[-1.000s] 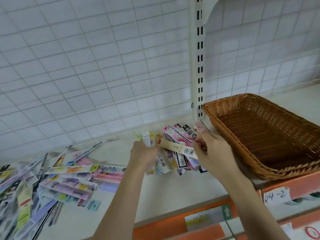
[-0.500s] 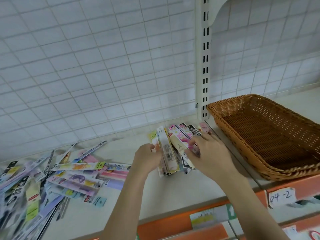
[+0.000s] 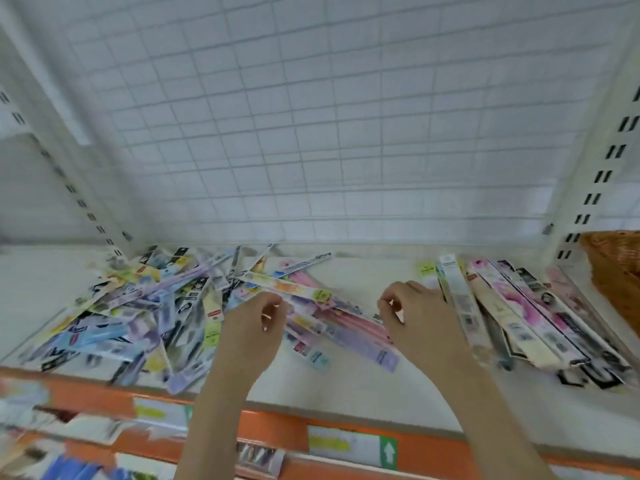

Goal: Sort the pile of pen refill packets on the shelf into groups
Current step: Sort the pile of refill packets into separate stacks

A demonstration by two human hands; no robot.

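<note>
No print on the packets can be read; the blur leaves only colours, barcodes and small yellow tags. A label strip on the shelf's orange front edge shows a white arrow on green.

The left hand has its fingers loosely curled with thumb and forefinger close, at the right fringe of the loose pile of packets that covers the left half of the shelf; I cannot tell whether it pinches a packet. The right hand is curled the same way over the pink and lilac packets mid-shelf, grip unclear.

The sorted row of packets lies by the right end, beside the basket. Half a second ago both hands were at that row; they are now left of it.
</note>
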